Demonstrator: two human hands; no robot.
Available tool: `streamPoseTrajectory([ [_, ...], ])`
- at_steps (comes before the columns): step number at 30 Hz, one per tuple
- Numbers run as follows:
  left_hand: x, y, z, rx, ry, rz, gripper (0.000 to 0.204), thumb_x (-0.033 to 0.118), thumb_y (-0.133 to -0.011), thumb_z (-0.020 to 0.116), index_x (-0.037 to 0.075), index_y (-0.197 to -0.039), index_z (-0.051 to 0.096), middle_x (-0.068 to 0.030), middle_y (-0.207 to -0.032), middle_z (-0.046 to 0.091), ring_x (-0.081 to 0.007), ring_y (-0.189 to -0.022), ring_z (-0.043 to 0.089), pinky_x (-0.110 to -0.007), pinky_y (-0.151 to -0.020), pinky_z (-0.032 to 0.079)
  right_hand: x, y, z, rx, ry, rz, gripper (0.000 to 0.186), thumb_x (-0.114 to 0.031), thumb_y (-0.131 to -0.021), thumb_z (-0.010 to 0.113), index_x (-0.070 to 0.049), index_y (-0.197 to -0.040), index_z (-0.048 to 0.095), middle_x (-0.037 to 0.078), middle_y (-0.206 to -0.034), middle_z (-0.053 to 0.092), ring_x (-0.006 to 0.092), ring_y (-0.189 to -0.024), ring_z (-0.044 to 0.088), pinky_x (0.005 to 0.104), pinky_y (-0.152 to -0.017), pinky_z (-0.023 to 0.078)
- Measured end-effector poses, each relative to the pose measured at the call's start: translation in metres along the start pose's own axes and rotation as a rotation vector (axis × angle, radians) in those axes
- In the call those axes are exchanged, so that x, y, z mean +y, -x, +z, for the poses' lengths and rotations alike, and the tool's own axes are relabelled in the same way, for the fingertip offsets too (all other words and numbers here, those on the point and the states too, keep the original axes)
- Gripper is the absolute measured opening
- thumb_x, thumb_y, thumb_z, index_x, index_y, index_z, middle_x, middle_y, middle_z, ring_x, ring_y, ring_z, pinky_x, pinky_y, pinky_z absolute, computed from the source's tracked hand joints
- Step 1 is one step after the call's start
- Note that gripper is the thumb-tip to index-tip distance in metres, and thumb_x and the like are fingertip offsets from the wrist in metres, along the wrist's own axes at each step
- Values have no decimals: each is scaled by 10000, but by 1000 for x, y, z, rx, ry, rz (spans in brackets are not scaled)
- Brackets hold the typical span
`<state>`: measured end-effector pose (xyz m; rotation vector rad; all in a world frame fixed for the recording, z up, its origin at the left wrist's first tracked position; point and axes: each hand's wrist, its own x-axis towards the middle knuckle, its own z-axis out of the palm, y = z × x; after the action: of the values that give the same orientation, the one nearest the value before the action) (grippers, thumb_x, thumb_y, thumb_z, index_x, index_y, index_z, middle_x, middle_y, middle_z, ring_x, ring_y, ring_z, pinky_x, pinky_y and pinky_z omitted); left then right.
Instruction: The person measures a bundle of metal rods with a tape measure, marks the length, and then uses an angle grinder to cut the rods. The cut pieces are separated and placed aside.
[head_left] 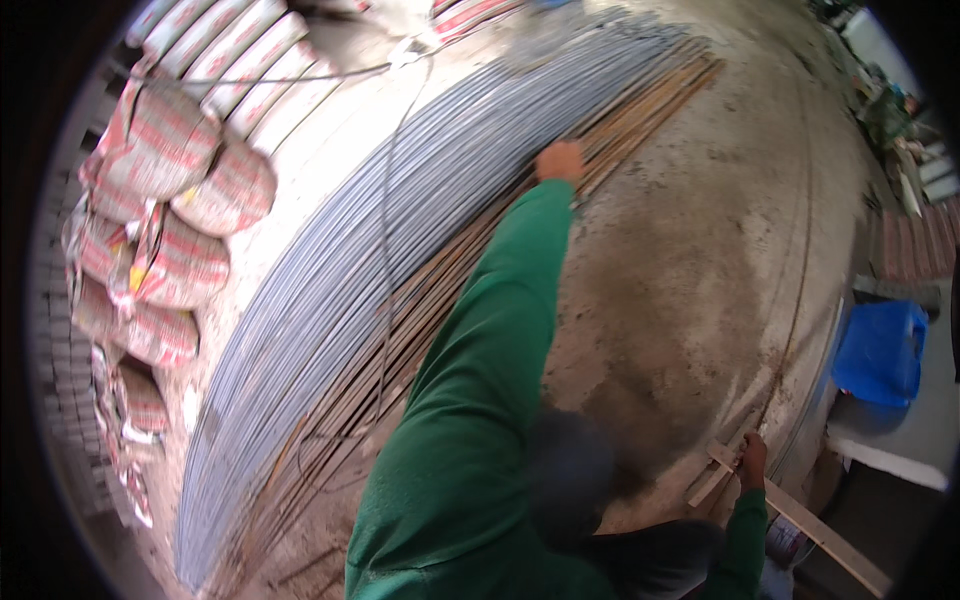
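My left hand (560,162), at the end of a green sleeve, reaches far forward. Its fingers are closed at the edge of a bundle of rusty steel rods (640,120) and seem to grip a rod; the back of the hand hides the exact hold. A wide bundle of grey steel rods (330,240) lies along the left of the rusty ones. At the lower right my right hand (753,460) is closed round the near end of a long thin rod (804,240) that stretches away over the floor. Beside that hand lies a wooden strip with a crosspiece (825,540).
Stuffed red-and-white sacks (170,150) are piled at the left, with a row of flat bags (225,60) behind. A dark cable (388,200) crosses the rods. At the right are a blue jerrycan (882,350) and stacked reddish blocks (918,242). The concrete floor (680,250) is stained.
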<state>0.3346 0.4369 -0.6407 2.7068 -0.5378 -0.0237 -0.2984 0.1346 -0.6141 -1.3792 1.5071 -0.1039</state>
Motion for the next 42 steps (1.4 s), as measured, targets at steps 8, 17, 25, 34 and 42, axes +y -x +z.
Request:
streamPoseTrajectory([
  [8, -34, 43, -18, 412, 17, 125, 462, 249, -847, 610, 111, -1277, 511, -174, -1194, 530, -367, -1074, 528, -495, -852, 440, -19, -2, 17, -20, -5, 40, 208, -275, -886, 533, -112, -759, 516, -20, -573, 440, 114, -454, 397, 296, -408, 320],
  [17, 7, 133, -72, -112, 190, 90, 461, 202, -896, 598, 69, -1320, 476, -223, -1269, 474, -388, -1171, 464, -486, -986, 420, -51, 37, -7, 169, 46, 6, 370, -387, -910, 498, -91, -689, 513, -15, -529, 413, 104, -425, 355, 290, -385, 256],
  [25, 125, 270, -212, -669, 396, 6, 409, 159, -842, 652, 51, -1227, 566, -191, -1162, 539, -340, -912, 602, -444, -824, 490, -50, 134, -108, 312, 580, -515, 311, -280, -905, 482, -16, -772, 578, 129, -628, 540, 305, -574, 536, 438, -570, 437],
  [34, 149, 420, -424, -937, 498, -97, 414, 299, -916, 548, 51, -1246, 558, -183, -1202, 584, -345, -1077, 567, -464, -903, 468, -184, 481, -263, 464, 1037, -438, 236, -188, -892, 473, -22, -783, 601, 189, -758, 594, 398, -762, 604, 509, -695, 466],
  [42, 352, 389, -622, -1010, 823, 273, 450, 289, -882, 581, 39, -1252, 526, -160, -1118, 614, -294, -1042, 597, -396, -871, 469, -387, 753, -451, 670, 1534, -252, 209, -249, -873, 538, -48, -854, 591, 167, -845, 576, 344, -831, 551, 447, -733, 438],
])
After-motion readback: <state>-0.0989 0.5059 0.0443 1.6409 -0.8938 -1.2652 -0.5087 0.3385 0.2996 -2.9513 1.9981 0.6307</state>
